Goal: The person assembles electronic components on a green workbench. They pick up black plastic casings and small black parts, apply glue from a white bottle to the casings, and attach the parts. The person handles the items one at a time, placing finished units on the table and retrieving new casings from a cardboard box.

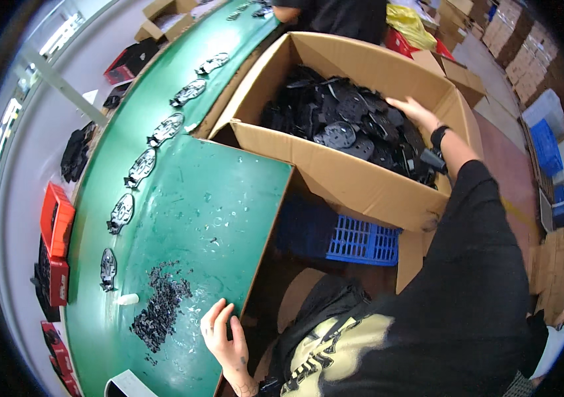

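My left hand (226,339) lies at the near edge of the green work table (229,192), fingers apart and nothing in it. Close by on the table is a pile of small black plastic pieces (161,308). My right hand (415,112) reaches over the right side of a large cardboard box (355,173), its fingers stretched out above a heap of black moulded plastic parts (345,109). Whether the fingertips touch a part is hard to make out. Several black oval plastic parts (140,168) stand in a curved row along the green surface.
Beside the pile lies a small white cylindrical piece (127,299). Red bins (57,218) line the table's far left edge. A blue plastic crate (364,239) sits below the cardboard box. Another person (341,18) is at the far end, behind the box.
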{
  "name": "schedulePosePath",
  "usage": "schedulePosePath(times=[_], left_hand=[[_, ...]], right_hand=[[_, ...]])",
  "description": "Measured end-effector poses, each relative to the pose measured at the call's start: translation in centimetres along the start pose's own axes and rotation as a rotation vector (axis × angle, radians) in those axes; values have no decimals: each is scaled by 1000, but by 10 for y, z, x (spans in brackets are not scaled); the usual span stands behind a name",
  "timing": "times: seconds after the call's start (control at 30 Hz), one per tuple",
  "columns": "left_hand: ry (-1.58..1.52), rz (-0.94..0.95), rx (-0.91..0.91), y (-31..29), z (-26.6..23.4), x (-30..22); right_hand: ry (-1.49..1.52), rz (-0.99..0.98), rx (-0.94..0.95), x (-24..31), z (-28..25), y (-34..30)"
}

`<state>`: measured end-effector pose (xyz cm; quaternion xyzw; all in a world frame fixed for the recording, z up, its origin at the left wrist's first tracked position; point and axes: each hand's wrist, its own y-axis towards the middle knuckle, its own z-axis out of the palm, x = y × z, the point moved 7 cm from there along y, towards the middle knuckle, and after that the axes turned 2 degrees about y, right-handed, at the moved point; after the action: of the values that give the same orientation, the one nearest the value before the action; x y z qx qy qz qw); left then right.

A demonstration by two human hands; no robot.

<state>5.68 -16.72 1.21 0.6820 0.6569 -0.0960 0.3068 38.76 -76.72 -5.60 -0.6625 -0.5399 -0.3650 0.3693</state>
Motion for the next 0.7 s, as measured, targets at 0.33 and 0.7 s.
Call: schedulePosePath(times=[0.33, 0.7], left_hand=[[2, -87, -98, 1, 0, 5], [1, -47, -75, 0, 0, 6]], right_hand=[[156, 169, 205, 29, 90, 4], [-178, 415, 44, -8, 87, 24]])
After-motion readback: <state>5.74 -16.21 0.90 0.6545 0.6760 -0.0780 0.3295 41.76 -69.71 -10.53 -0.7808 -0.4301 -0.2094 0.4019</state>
